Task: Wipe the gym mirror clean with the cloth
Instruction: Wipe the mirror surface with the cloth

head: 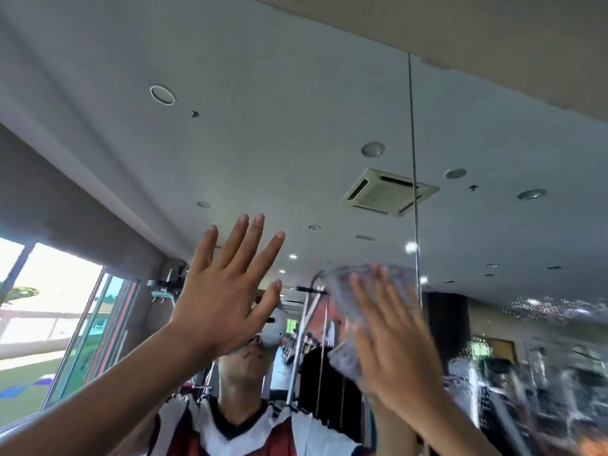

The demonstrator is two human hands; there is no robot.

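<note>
In the head view your left hand (pixel 223 301) is raised with its fingers straight and spread, holding nothing, palm toward the mirror (pixel 263 126); whether it touches the glass cannot be told. Your right hand (pixel 394 350), blurred, lies flat with straight fingers over the grey cloth (pixel 348 301), pressing it to the glass just left of the vertical seam (pixel 414 159). The cloth's long axis runs roughly up and down, its wider end uppermost, with droplets (pixel 552 307) to its right.
</note>
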